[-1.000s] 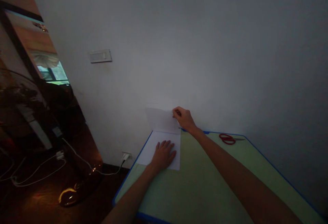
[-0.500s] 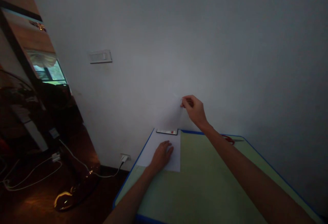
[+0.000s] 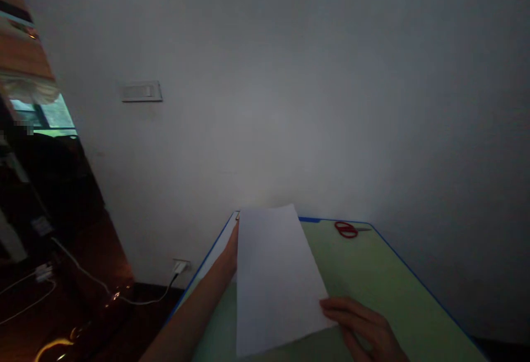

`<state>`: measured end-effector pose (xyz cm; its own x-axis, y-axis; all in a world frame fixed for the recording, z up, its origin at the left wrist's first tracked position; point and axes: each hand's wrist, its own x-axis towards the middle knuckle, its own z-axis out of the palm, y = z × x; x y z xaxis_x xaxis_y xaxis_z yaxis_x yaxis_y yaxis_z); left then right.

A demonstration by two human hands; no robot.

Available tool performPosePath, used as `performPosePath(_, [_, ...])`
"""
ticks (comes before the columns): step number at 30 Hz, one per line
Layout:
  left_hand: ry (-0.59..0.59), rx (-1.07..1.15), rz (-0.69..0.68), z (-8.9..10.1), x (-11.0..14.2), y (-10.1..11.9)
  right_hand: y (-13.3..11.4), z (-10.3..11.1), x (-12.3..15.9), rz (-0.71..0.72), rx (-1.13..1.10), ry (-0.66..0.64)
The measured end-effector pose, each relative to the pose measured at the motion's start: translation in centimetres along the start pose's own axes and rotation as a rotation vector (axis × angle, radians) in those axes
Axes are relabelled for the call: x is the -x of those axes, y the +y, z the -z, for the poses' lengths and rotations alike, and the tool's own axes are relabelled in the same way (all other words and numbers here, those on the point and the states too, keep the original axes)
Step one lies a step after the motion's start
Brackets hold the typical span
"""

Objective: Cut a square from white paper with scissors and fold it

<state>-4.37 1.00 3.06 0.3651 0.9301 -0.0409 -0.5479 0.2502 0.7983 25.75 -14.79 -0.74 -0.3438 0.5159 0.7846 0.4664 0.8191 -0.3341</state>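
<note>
Pinching the paper [image 3: 275,279] by its near-right corner over the left of the table [image 3: 368,273], right hand [image 3: 364,323] should go light to avoid creases; left hand [image 3: 232,247] mostly hidden, can't tell grip.

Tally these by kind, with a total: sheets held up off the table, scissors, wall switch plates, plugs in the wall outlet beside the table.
Raised sheet: 1
Scissors: 1 pair
Switch plate: 1
Plug: 1
Total: 4
</note>
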Motion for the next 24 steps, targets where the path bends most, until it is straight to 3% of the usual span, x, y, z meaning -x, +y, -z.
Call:
performPosePath(4, [-0.089, 0.067, 0.111, -0.3, -0.4, -0.5, 0.7, 0.6, 1.5, -0.084, -0.031, 0.046])
performPosePath(7, [-0.100, 0.019, 0.179, -0.3, 0.0, -1.4, 1.4, 0.9, 3.0, -0.152, -0.014, 0.009])
performPosePath(12, [0.142, -0.274, 0.083, 0.3, 0.1, -3.1, 1.8, 1.3, 5.2, -0.265, -0.036, -0.150])
performPosePath(14, [0.187, -0.368, 0.040, 0.7, -0.1, -3.7, 1.7, 1.1, 5.2, -0.377, -0.033, -0.117])
performPosePath(18, [0.148, -0.446, -0.027, 0.8, -0.2, -4.2, 3.3, -0.5, 3.0, -0.625, -0.077, 0.072])
performPosePath(24, [0.138, -0.520, -0.019, -0.1, 0.0, -4.1, 9.4, -4.2, -3.1, -0.912, -0.339, 0.121])
